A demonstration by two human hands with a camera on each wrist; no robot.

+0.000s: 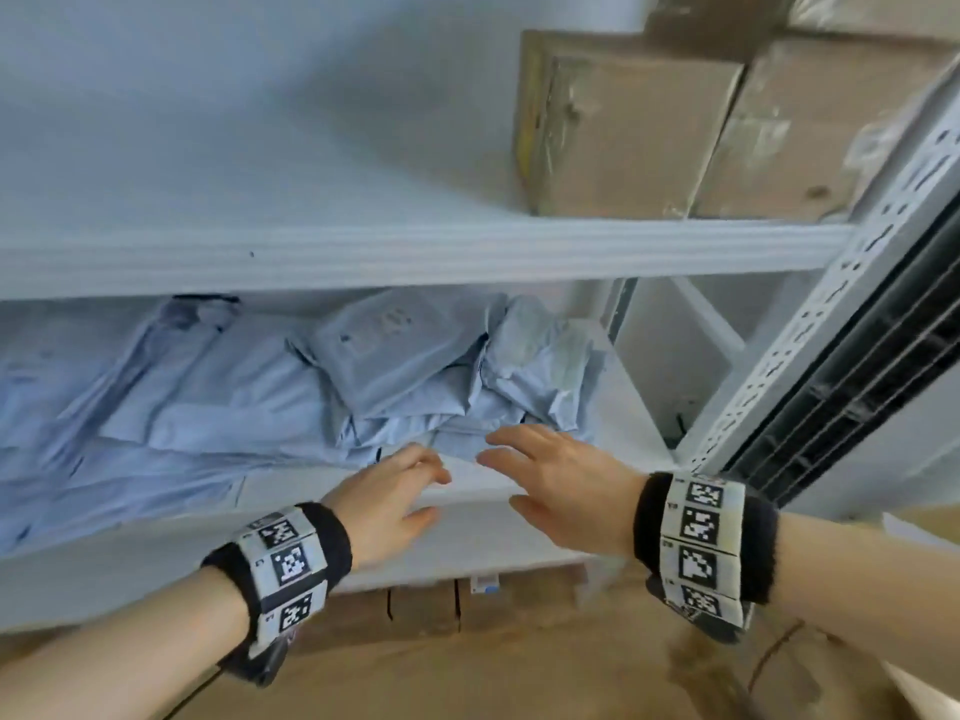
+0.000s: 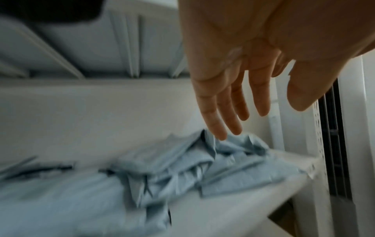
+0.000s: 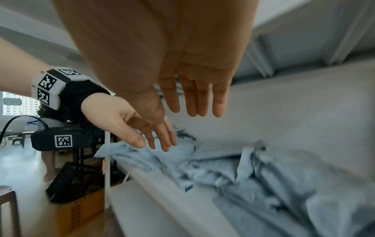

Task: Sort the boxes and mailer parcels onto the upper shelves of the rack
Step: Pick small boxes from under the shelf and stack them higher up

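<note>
Crumpled pale blue mailer parcels (image 1: 270, 402) heaped overlapping across the white middle shelf (image 1: 467, 491), brown taped cardboard boxes (image 1: 675, 132) side by side on the shelf above, at its right end

Empty hands (image 1: 467, 491) hover beside blue mailers (image 1: 291, 387) on shelf (image 1: 613, 397).

Mailer parcels (image 1: 322, 387) on middle shelf (image 1: 467, 491); boxes (image 1: 675, 137) on shelf above, right.

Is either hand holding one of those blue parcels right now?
No, the left hand and right hand both hover open-fingered above the blue mailer parcels, gripping nothing.
</note>
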